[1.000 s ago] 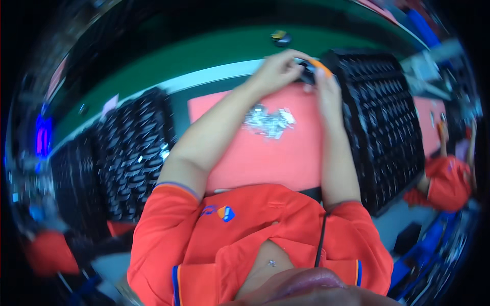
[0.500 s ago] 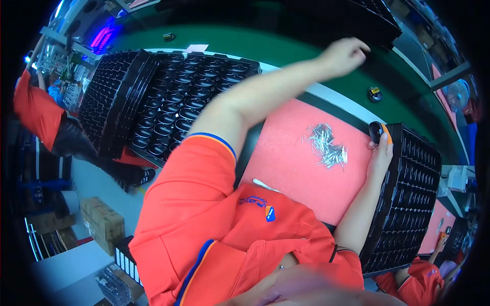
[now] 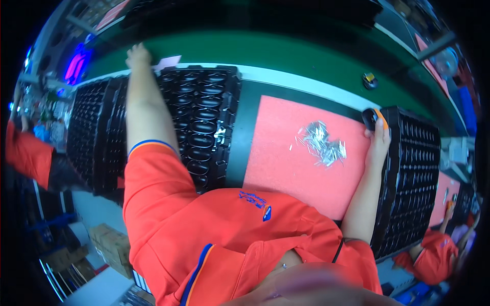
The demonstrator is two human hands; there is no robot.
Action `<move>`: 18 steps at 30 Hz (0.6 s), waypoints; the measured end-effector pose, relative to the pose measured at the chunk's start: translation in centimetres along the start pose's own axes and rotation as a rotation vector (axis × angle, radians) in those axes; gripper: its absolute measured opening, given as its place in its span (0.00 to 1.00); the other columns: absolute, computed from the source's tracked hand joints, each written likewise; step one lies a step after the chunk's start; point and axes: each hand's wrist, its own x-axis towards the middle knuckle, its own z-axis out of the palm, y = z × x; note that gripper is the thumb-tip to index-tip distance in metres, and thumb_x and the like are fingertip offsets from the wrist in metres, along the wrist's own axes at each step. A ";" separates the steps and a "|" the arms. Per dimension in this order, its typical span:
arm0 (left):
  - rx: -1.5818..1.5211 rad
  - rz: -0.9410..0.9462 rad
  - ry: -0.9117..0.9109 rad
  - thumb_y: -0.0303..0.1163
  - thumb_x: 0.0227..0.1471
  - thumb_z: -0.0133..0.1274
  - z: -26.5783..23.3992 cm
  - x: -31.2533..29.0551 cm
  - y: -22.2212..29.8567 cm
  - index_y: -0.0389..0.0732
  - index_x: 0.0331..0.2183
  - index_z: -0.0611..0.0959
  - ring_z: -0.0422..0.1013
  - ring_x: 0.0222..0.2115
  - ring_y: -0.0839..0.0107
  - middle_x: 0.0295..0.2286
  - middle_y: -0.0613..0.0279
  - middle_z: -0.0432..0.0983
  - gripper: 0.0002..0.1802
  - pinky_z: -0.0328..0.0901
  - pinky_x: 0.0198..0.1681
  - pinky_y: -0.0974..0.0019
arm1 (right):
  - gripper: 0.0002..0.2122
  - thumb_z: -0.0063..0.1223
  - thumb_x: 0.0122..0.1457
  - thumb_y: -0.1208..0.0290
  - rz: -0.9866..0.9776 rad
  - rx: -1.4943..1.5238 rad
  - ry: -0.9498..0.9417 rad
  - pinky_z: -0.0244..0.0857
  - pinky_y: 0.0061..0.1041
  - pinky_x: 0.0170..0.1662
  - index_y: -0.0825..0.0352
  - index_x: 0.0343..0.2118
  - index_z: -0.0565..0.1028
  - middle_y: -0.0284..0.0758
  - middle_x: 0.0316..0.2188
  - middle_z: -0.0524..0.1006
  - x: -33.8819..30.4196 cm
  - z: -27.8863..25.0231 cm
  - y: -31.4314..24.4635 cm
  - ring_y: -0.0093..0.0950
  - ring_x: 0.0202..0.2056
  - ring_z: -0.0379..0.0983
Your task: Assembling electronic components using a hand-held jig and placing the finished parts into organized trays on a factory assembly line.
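My left hand reaches far left over the green belt, its fingers spread and slightly bent. Anything beneath the palm is hidden. A black tray of rounded black shells lies beside that forearm, partly covered by it. On the right, my right hand grips a black oval shell with an orange edge, next to a stack of black trays. Between my arms, a loose heap of small silvery pins rests on a pink mat.
A small black piece with a yellow part sits on the green belt, behind a pale rail. More stacked black trays stand at left, near another person in red. A further person is at lower right.
My left hand has swung from the right part of the belt to its far left. The view has shifted somewhat. My right hand keeps its hold on the shell.
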 end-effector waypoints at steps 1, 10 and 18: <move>-0.035 -0.006 -0.080 0.29 0.51 0.40 1.7 1.0 -2.3 0.46 0.55 0.66 0.59 0.55 0.56 0.55 0.55 0.61 0.27 0.59 0.55 0.55 | 0.21 0.45 0.62 0.57 0.004 0.010 -0.008 0.57 0.12 0.30 0.72 0.47 0.71 0.29 0.32 0.72 0.0 0.5 -0.3 0.14 0.24 0.62; -0.144 0.235 -0.047 0.51 0.49 0.51 1.8 5.8 -4.2 0.39 0.45 0.76 0.68 0.45 0.48 0.43 0.44 0.72 0.28 0.64 0.47 0.55 | 0.22 0.39 0.63 0.53 -0.043 0.017 -0.075 0.55 0.14 0.33 0.65 0.49 0.73 0.26 0.22 0.68 0.5 1.0 -0.3 0.14 0.26 0.61; -1.521 0.583 -0.049 0.35 0.54 0.46 -13.8 -6.1 25.0 0.39 0.46 0.76 0.72 0.41 0.68 0.43 0.57 0.74 0.19 0.65 0.46 0.65 | 0.19 0.42 0.63 0.59 -0.021 0.067 -0.043 0.59 0.14 0.30 0.66 0.50 0.71 0.27 0.23 0.70 0.7 0.0 0.1 0.14 0.25 0.64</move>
